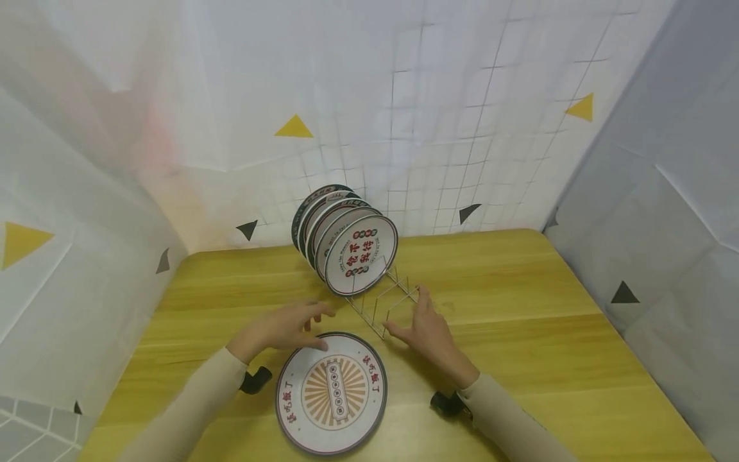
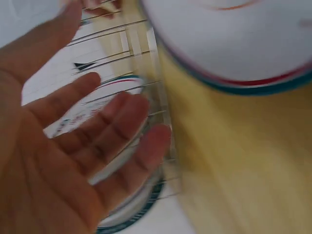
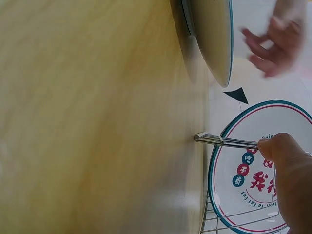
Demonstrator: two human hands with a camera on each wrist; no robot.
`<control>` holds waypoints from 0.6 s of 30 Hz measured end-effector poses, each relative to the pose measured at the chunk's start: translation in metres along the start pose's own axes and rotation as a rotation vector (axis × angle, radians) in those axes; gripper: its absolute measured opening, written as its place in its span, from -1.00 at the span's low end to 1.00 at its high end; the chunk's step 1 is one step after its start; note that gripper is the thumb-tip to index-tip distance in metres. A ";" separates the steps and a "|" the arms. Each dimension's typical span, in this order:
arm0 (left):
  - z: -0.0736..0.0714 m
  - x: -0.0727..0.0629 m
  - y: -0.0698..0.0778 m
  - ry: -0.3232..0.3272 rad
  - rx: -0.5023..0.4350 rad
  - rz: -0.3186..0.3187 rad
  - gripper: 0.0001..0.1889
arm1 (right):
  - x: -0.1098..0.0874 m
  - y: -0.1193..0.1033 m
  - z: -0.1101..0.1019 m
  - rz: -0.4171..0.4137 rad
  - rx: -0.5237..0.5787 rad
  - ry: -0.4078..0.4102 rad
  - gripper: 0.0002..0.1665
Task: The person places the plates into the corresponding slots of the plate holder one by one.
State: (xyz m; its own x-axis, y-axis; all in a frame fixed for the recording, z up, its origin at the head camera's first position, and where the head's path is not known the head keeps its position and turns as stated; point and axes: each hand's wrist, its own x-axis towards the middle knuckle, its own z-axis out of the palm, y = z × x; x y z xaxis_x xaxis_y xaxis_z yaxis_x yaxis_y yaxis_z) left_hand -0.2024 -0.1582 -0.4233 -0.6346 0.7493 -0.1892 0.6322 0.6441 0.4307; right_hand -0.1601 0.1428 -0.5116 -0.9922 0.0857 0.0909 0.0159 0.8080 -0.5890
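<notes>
A wire plate rack (image 1: 375, 314) stands mid-table, and several round plates (image 1: 361, 255) lean upright in its far part. My right hand (image 1: 430, 330) grips the near end of the rack, thumb at one side and index finger at the other; the right wrist view shows the thumb (image 3: 280, 146) against the wire. Flat on the table in front lies a white plate (image 1: 294, 378) with a dark rim and an orange sunburst. Over this plate's upper left edge hovers my left hand (image 1: 283, 330), fingers loosely bent and holding nothing; its palm (image 2: 53, 161) shows in the left wrist view.
The wooden table (image 1: 519, 333) ends at a pale back wall covering (image 1: 346, 77) with yellow and black triangles. Similar pale sheets (image 1: 681, 192) flank both sides. The leaning plates stand close to that back wall.
</notes>
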 end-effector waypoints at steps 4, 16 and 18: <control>0.019 -0.012 -0.013 -0.081 -0.065 -0.093 -0.24 | 0.000 0.000 0.001 -0.002 -0.005 0.003 0.41; 0.050 -0.030 -0.035 -0.029 -0.178 -0.154 -0.35 | -0.001 0.000 0.001 0.012 -0.008 -0.005 0.42; 0.054 -0.030 -0.037 -0.035 -0.211 -0.156 -0.37 | -0.001 0.000 0.000 0.011 -0.004 -0.002 0.42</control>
State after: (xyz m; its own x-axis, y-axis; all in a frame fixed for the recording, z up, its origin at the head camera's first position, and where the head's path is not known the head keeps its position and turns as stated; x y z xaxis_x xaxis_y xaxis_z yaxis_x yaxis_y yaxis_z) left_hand -0.1827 -0.1967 -0.4810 -0.6991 0.6508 -0.2963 0.4192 0.7087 0.5675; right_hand -0.1596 0.1425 -0.5121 -0.9922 0.0933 0.0824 0.0274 0.8095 -0.5864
